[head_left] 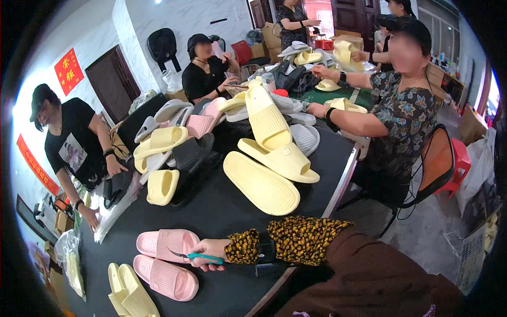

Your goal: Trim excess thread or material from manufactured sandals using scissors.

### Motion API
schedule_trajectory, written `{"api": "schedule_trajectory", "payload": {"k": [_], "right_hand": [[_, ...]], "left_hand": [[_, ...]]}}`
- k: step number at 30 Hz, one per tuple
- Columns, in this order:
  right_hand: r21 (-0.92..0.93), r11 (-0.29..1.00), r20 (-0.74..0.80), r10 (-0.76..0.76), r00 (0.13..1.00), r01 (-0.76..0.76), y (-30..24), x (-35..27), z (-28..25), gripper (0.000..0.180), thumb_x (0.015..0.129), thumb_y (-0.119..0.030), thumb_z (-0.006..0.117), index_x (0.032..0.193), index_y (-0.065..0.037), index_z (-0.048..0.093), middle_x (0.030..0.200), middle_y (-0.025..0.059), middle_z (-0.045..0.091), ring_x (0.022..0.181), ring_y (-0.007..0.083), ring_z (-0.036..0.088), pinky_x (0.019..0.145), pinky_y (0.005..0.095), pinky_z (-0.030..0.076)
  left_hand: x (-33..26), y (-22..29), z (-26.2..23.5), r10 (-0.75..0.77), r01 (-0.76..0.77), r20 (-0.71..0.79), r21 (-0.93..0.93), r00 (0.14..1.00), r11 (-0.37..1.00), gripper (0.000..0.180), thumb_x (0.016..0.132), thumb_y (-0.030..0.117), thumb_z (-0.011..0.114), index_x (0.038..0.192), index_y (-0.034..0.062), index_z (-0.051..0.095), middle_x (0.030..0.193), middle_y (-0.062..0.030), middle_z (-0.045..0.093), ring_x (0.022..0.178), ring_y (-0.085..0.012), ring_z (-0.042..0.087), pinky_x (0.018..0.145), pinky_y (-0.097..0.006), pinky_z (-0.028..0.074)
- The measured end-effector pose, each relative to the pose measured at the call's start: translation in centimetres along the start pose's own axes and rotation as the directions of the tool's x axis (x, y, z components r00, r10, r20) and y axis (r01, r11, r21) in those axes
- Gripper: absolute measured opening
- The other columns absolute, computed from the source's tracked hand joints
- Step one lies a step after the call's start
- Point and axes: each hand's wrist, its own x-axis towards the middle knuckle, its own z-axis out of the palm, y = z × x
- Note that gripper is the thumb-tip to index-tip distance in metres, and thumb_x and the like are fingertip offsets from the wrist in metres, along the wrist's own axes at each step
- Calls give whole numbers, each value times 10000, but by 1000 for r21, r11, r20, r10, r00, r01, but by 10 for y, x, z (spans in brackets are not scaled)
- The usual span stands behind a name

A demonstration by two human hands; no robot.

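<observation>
My right hand (209, 254) is closed around small curved-tip snips (206, 259) with teal handles, the thin dark blades pointing left. It comes in from the right in a yellow-and-black patterned sleeve. Beneath the blades and beside my fingers lies a pair of pink slides, the farther pink slide (165, 243) and the nearer pink slide (168, 278), both with ribbed straps. Just left of them rests a pair of pale yellow slides (132, 293), one overlapping the other. My left hand is out of view.
A black table (222, 222) holds a heap of yellow, pink, grey and black slides, with a large yellow slide (261, 183) nearest. A co-worker (79, 142) at left handles a black slide and clear plastic bags. Several other people work around the table; a chair (435, 158) stands at right.
</observation>
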Motion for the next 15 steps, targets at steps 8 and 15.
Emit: {"api": "schedule_trajectory", "payload": {"k": [8, 15], "right_hand": [[-40, 999, -10, 22, 1000, -22, 8, 1, -12, 260, 833, -277, 598, 1014, -97, 550, 654, 24, 542, 437, 87, 500, 342, 226, 408], [-36, 999, 20, 6, 1000, -5, 12, 5, -15, 284, 834, -260, 597, 1055, -88, 547, 665, 33, 556, 442, 102, 519, 344, 235, 424]], "left_hand": [[-13, -10, -29, 14, -14, -13, 37, 1000, 999, 268, 845, 67, 338, 826, -96, 550, 826, -310, 552, 743, -382, 573, 738, -555, 435], [-13, -19, -47, 81, -78, -27, 76, 996, 994, 276, 834, 62, 331, 841, -99, 555, 810, -308, 553, 719, -366, 577, 741, -557, 437]]}}
